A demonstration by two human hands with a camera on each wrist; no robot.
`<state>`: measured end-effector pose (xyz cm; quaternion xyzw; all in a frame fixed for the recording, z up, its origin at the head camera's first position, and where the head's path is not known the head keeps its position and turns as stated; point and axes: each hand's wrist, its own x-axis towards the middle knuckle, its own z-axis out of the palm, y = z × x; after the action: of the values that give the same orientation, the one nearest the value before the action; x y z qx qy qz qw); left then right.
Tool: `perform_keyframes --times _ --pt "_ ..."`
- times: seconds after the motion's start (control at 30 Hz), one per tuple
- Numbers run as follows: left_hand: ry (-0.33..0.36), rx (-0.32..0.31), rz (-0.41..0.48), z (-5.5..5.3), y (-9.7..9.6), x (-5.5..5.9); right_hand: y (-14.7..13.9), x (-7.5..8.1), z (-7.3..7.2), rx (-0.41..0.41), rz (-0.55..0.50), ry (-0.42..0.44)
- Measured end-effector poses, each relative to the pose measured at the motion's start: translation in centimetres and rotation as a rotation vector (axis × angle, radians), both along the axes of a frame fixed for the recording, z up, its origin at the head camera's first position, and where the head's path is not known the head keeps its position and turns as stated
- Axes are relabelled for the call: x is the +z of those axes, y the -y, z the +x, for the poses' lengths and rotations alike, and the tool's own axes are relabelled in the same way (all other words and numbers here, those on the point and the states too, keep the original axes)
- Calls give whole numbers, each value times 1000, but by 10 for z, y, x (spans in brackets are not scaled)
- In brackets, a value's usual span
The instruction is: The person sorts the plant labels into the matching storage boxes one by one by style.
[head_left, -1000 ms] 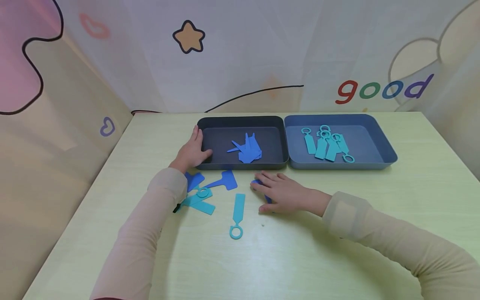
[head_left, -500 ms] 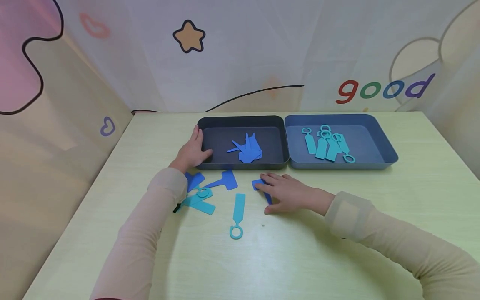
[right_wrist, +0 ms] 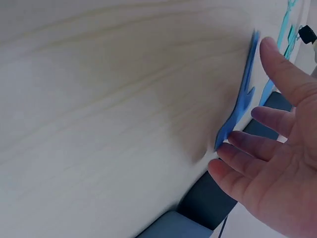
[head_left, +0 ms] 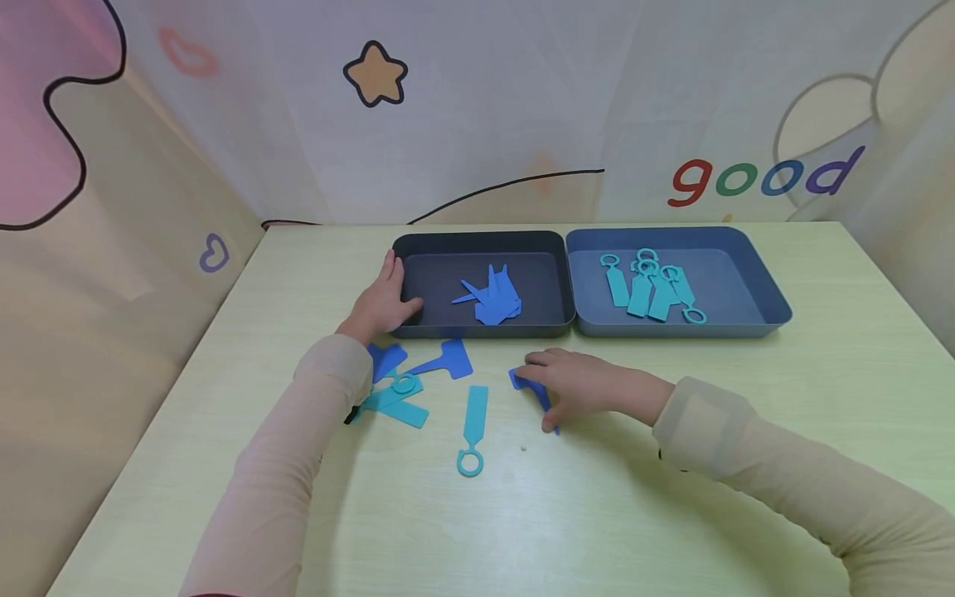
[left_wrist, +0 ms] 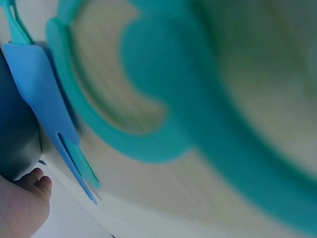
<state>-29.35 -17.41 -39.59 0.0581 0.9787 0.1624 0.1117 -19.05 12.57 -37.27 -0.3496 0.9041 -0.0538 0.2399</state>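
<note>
In the head view my left hand (head_left: 380,305) rests against the left end of the black tray (head_left: 440,329), thumb spread toward its front corner. My right hand (head_left: 585,383) is over the table, its fingers touching a blue T-shaped plant label (head_left: 535,388). The right wrist view shows that label (right_wrist: 240,104) lifted on edge, beside the nearly straight fingers (right_wrist: 247,158). Several blue T-shaped labels (head_left: 496,303) lie in the black tray. A teal plant tag with a ring (head_left: 475,414) lies on the table between the arms.
A grey-blue tray (head_left: 746,298) holding several teal ring tags (head_left: 660,294) adjoins the black tray. By my left wrist lie more blue labels (head_left: 451,358) and overlapping teal tags (head_left: 399,406). A patterned cloth (head_left: 485,124) hangs behind the table.
My right hand has drawn back right and slightly nearer, and the blue label has slid along with it. My left hand and both trays have stayed put.
</note>
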Motion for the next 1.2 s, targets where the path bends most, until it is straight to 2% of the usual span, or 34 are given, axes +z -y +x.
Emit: perform_keyframes --times 0.13,0.43,0.73,0.93,1.2 --pt "0 4 3 -1 0 -1 -1 2 1 -15 -1 24" --pt "5 7 6 0 0 0 3 2 2 -64 20 9" --pt "5 10 10 1 0 1 8 3 -3 -101 71 -6" --pt "0 7 3 0 0 0 11 4 -8 -169 116 15" --pt "2 11 3 0 0 0 10 2 -14 -224 118 6"
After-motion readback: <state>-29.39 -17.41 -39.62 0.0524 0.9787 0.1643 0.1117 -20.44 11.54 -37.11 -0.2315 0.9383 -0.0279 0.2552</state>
